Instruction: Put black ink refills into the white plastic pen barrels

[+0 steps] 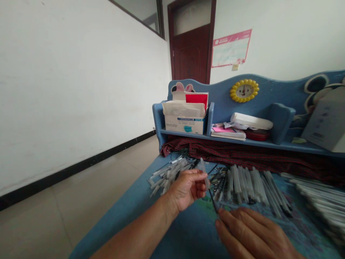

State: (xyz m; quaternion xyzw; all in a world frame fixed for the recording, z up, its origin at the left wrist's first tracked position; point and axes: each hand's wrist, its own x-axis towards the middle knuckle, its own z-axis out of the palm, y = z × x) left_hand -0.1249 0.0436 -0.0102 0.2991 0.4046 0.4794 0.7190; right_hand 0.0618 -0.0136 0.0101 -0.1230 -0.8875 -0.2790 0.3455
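My left hand (190,189) is closed, pinching a narrow translucent plastic sleeve (203,166) that points up and away. Between the thumb and fingers of my right hand (250,230) is a thin dark rod (213,201). The rod's far end meets the sleeve at my left hand; how deep it sits inside I cannot tell. Left of my left hand lies a loose heap of translucent sleeves (167,176). Beyond my hands are several thin dark rods (219,177). A row of translucent sleeves (249,183), some with dark ends, lies just past my right hand.
A large stack of pale, long, thin pieces (318,201) covers the right of the blue desk (121,223). At the back, a shelf (183,133) carries a mask box (172,122), papers (228,135) and a white box (327,122). Below it lies checked cloth (205,149).
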